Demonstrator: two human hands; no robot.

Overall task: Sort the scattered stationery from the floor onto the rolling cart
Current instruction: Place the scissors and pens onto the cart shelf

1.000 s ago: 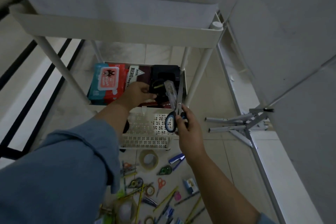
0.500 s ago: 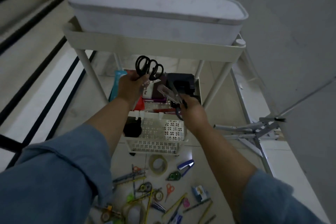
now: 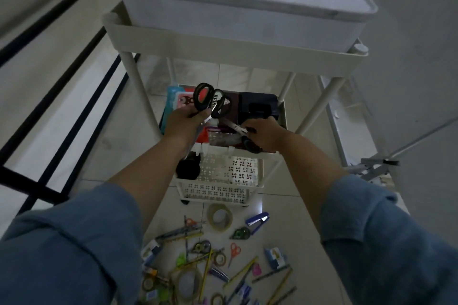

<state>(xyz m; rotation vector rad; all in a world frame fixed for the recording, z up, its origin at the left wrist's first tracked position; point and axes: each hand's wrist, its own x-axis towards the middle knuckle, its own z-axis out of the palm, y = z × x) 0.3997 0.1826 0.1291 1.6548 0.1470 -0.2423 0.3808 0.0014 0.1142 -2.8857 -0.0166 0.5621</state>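
Observation:
My left hand (image 3: 184, 122) grips black-handled scissors (image 3: 210, 99) by the blades, with the handles pointing up, over the white rolling cart's (image 3: 238, 54) lower shelf. My right hand (image 3: 264, 135) holds a second pair of scissors (image 3: 234, 127) with dark blue handles, its blades pointing up-left above a white perforated basket (image 3: 223, 171). Scattered stationery lies on the floor below: a tape roll (image 3: 219, 216), a blue stapler (image 3: 257, 220), a correction tape (image 3: 240, 233), small orange scissors (image 3: 234, 251), pencils and pens (image 3: 195, 267).
A white fabric box (image 3: 238, 0) fills the cart's top tray. The lower shelf holds a teal and red wipes pack (image 3: 173, 99), a dark carton and a black box (image 3: 257, 106). A black railing (image 3: 49, 111) runs on the left. A grey wall and folded metal legs (image 3: 374, 169) stand on the right.
My left hand has lifted black-handled scissors from the shelf. My right hand has carried its scissors down and forward over the basket. The camera has tilted up, so more of the cart's top shows.

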